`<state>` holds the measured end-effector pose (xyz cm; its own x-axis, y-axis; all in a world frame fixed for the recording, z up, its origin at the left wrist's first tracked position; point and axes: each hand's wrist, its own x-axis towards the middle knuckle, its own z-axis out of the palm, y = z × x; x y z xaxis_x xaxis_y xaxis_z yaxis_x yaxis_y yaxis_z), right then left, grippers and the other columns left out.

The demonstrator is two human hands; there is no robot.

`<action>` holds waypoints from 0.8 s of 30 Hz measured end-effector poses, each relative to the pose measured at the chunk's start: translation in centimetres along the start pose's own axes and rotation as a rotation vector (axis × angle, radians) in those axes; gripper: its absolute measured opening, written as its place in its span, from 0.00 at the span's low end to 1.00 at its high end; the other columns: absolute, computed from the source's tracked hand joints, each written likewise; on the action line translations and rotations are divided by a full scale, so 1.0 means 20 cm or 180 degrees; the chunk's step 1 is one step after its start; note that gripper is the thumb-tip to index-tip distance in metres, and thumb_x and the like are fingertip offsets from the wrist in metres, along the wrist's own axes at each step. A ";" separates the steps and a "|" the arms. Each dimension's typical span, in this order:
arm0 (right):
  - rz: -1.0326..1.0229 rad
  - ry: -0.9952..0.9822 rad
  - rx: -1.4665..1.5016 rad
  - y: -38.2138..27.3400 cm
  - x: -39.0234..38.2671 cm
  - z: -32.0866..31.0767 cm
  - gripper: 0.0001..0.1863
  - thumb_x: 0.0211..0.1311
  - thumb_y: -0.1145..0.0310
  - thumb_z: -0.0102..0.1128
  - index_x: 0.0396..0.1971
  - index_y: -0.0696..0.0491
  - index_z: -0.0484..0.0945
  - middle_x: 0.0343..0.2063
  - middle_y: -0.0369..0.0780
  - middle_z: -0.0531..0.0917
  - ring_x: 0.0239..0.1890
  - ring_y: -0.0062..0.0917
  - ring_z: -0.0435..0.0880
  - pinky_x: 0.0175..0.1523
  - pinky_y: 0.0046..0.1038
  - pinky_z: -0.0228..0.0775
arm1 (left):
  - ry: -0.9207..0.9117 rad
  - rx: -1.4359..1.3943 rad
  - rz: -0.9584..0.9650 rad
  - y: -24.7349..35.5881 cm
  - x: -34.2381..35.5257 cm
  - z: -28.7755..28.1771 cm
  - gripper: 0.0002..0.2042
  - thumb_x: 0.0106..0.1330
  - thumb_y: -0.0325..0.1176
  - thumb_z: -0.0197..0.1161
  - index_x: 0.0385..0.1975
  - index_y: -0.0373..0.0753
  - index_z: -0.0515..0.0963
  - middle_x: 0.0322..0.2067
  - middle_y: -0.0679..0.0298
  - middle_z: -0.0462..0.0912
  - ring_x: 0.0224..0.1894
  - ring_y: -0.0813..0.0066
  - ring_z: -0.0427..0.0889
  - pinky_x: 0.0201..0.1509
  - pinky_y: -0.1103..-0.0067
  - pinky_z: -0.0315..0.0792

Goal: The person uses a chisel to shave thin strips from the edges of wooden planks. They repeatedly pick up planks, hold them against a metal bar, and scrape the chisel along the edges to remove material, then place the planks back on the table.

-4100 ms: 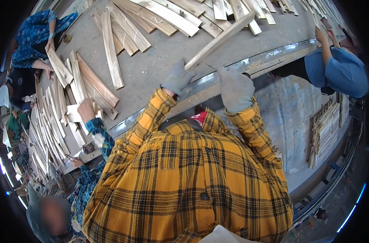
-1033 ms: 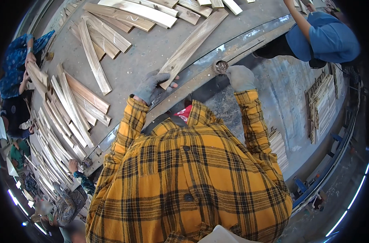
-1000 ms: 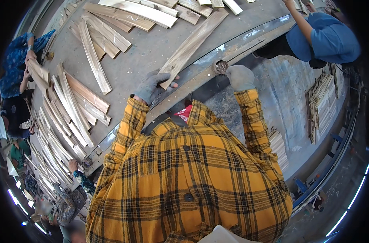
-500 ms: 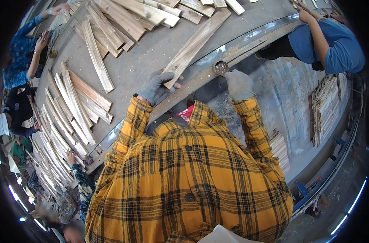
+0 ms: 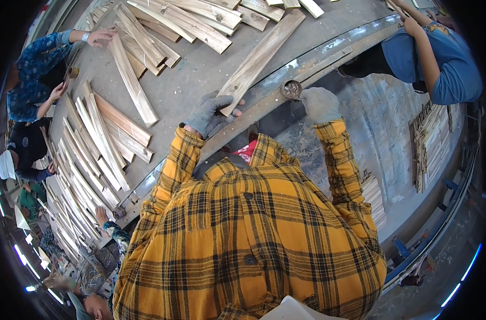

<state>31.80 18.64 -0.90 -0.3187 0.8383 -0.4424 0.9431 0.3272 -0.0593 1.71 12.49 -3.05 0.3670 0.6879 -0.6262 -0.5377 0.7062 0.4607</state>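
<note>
My left hand (image 5: 211, 112), in a grey glove with bare fingertips showing, grips the near end of a pale wooden plank (image 5: 261, 60) that slants up and right over the grey work table (image 5: 189, 80). My right hand (image 5: 320, 104), also gloved, is curled at the table's edge, just right of a small round metal container (image 5: 292, 89) filled with something mottled; what its fingers hold is hidden. The container stands on the long worn edge strip (image 5: 248, 118).
Loose planks lie across the back (image 5: 163, 32) and left (image 5: 99, 138). Co-workers stand at left (image 5: 40, 74), lower left and right (image 5: 435, 69). A co-worker's hand (image 5: 102, 38) touches a plank. Below the table's edge, stacked wood (image 5: 429, 149) lies on a mottled bluish surface.
Since the oldest frame my left hand moved down-left with the plank, and my right hand came beside the container. Lately the left co-worker's hand reached onto the back planks, which shifted.
</note>
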 end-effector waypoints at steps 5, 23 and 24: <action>0.0217 -0.0730 0.1989 0.07 0.01 -0.10 0.10 0.59 0.70 0.59 0.38 0.54 0.84 0.28 0.40 0.84 0.29 0.24 0.83 0.33 0.27 0.75 | -0.0072 -0.0080 0.0053 0.00 -0.01 0.00 0.23 0.67 0.26 0.52 0.61 0.25 0.58 0.43 0.46 0.79 0.32 0.65 0.85 0.34 0.78 0.82; -0.0807 0.2127 0.1463 -0.41 -0.05 0.07 0.21 0.52 0.76 0.60 0.48 0.44 0.81 0.34 0.38 0.80 0.37 0.34 0.80 0.39 0.32 0.73 | -0.0325 -0.0136 0.0161 0.04 -0.01 0.10 0.20 0.67 0.27 0.51 0.55 0.21 0.63 0.43 0.45 0.79 0.32 0.64 0.85 0.34 0.79 0.83; -0.0787 0.2142 0.1294 -0.39 -0.06 0.06 0.22 0.52 0.76 0.60 0.48 0.44 0.81 0.34 0.38 0.79 0.37 0.34 0.80 0.39 0.32 0.73 | -0.0322 -0.0145 0.0150 0.05 -0.01 0.11 0.20 0.67 0.27 0.51 0.55 0.21 0.62 0.43 0.45 0.79 0.32 0.64 0.85 0.34 0.79 0.83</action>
<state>24.88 14.62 -0.97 -0.3887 0.8871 0.2491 0.7578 0.4616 -0.4612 2.74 13.40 -1.17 0.4140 0.7351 -0.5368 -0.5892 0.6660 0.4575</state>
